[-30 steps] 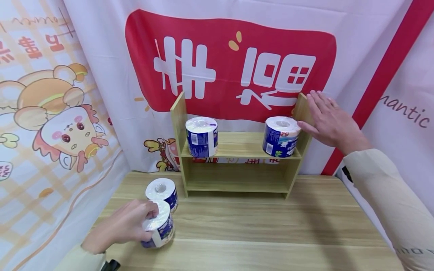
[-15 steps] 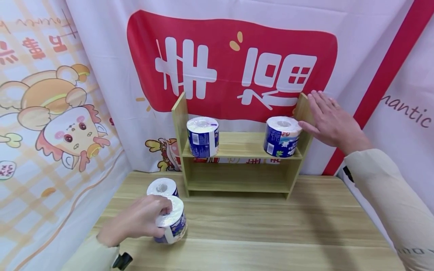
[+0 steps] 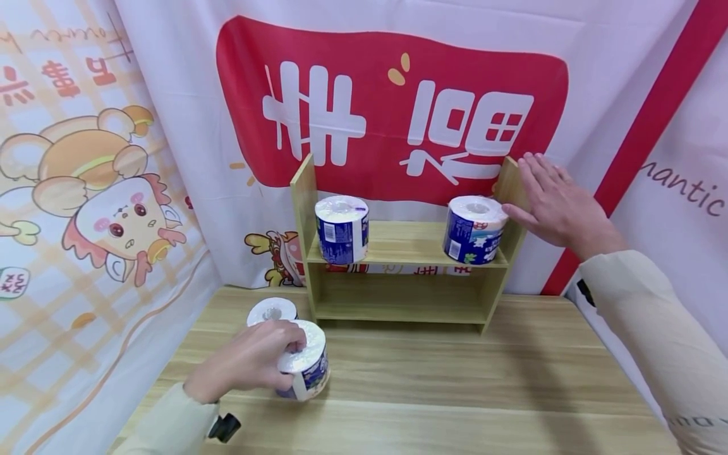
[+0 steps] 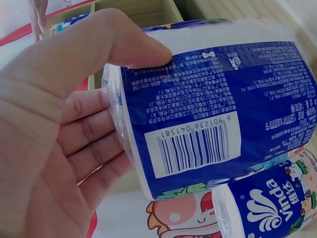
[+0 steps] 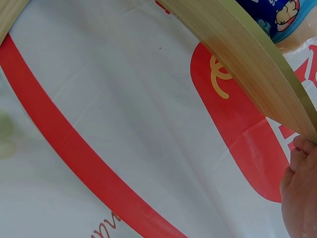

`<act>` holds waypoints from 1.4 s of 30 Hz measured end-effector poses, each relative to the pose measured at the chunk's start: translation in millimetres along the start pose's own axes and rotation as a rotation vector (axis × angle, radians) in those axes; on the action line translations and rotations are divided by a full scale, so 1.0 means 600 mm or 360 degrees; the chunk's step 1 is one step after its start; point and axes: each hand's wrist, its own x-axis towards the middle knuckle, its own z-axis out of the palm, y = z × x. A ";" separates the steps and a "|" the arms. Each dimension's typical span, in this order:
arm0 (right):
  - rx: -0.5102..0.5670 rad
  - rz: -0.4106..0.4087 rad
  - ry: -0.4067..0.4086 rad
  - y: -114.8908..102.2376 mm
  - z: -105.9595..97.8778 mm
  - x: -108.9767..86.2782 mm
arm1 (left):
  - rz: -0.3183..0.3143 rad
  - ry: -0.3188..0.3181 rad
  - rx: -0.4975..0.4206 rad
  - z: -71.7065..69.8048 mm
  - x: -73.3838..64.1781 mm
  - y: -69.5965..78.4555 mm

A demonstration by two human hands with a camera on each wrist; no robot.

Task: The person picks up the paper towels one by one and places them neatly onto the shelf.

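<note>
My left hand (image 3: 250,357) grips a plastic-wrapped toilet paper roll (image 3: 313,373) at its white top end, close over the table. In the left wrist view, the thumb presses the blue printed side near the barcode, and the other fingers reach the end face. Another toilet paper roll (image 3: 273,309) stands just behind, partly covered by the hand. At the right, my right hand (image 3: 560,205) rests with straight fingers against the top of the side panel (image 5: 257,64) of a small wooden shelf (image 3: 398,246).
On the shelf's upper board stand two more rolls, one at the left end (image 3: 342,234) and one at the right end (image 3: 474,234). The shelf is at the back of the wooden table (image 3: 432,379), before a printed curtain (image 3: 387,170). Another printed curtain (image 3: 188,221) borders the left side.
My left hand has moved right and slightly toward the shelf, carrying the toilet paper roll away from the one behind it. The right hand has stayed at the shelf's side panel.
</note>
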 end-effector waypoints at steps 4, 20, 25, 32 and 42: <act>0.0007 0.0006 -0.0005 0.000 0.001 0.000 | 0.0021 -0.0020 -0.0027 0.000 0.011 0.003; 0.0021 0.0010 -0.0007 0.000 0.002 0.000 | 0.0124 0.0038 -0.0108 0.011 0.058 0.006; 0.0002 0.0009 -0.0001 -0.002 0.001 0.000 | 0.0104 0.0032 -0.0127 0.013 0.070 0.011; -0.0007 0.0006 0.0004 -0.003 0.000 0.001 | 0.0070 0.0013 -0.0168 0.017 0.083 0.016; -0.0014 0.0009 -0.0004 -0.002 0.000 0.000 | -0.0001 -0.0039 -0.0267 0.020 0.103 0.018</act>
